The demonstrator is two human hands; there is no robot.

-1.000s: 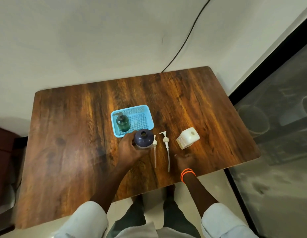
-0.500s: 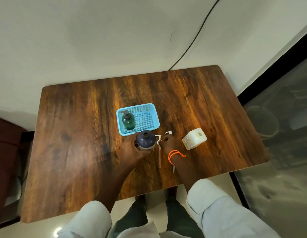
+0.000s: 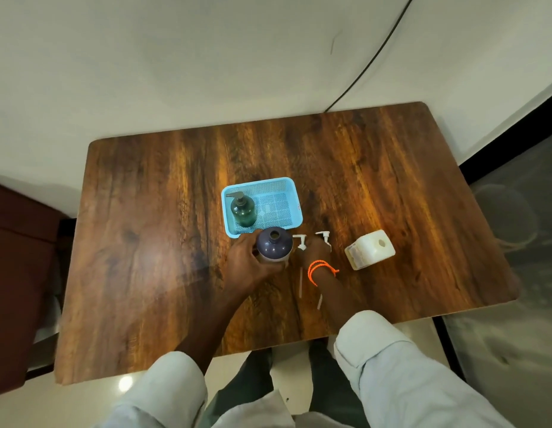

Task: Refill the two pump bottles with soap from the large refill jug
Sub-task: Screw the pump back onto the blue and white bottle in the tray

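A dark purple bottle [image 3: 274, 245] with an open neck stands upright on the wooden table [image 3: 145, 242], and my left hand [image 3: 248, 262] is wrapped around its side. Two white pump heads with long tubes lie just right of it: one pump [image 3: 300, 242] and a second pump [image 3: 324, 236]. My right hand [image 3: 311, 251] rests over them, fingers down on the pumps; which one it grips is hidden. The white refill jug [image 3: 370, 249], cap off, stands to the right. A green pump bottle [image 3: 243, 210] stands in a blue basket [image 3: 288, 183].
The table's near edge runs just in front of my legs. A black cable [image 3: 370, 60] hangs down the white wall behind. A dark red chair [image 3: 18, 257] stands at the left, and a glass panel [image 3: 515, 242] at the right.
My right hand moved from the table's near edge up onto the two pump heads. My left hand stayed on the purple bottle. The view shifted slightly.
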